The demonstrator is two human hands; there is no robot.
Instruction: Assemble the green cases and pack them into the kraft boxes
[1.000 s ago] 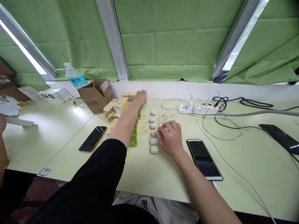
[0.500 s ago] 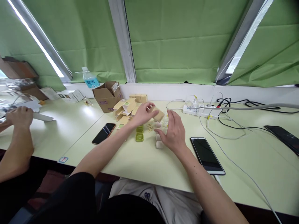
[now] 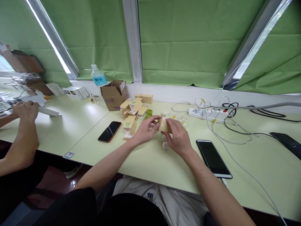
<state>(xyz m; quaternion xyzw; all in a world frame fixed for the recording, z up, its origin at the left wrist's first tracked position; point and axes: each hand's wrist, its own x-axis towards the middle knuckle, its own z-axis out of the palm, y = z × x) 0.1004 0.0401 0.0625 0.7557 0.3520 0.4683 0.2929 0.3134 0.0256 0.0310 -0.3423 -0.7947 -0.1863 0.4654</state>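
A small tan cardboard box (image 3: 165, 125) is held just above the table between my two hands. My left hand (image 3: 147, 129) pinches its left end with thumb and fingers. On its right side, my right hand (image 3: 177, 135) grips with the fingertips on top and the thumb below. White blocks (image 3: 165, 145) lie under my right hand, partly hidden by it. Behind the hands are small green cases (image 3: 148, 113) and clear plastic pieces with yellow parts (image 3: 182, 117). Several opened tan boxes (image 3: 131, 121) are piled left of my left hand.
A brown carton (image 3: 114, 98) and unopened small boxes (image 3: 147, 98) stand at the back. Phones lie at left (image 3: 109, 131) and right (image 3: 213, 158). A power strip (image 3: 208, 114) with tangled cables fills the back right. At far left, a co-worker's hand (image 3: 26, 110) holds a white piece.
My right hand has closed on the small box, which only my left hand held before. The box has come lower and nearer. The view has shifted slightly left.
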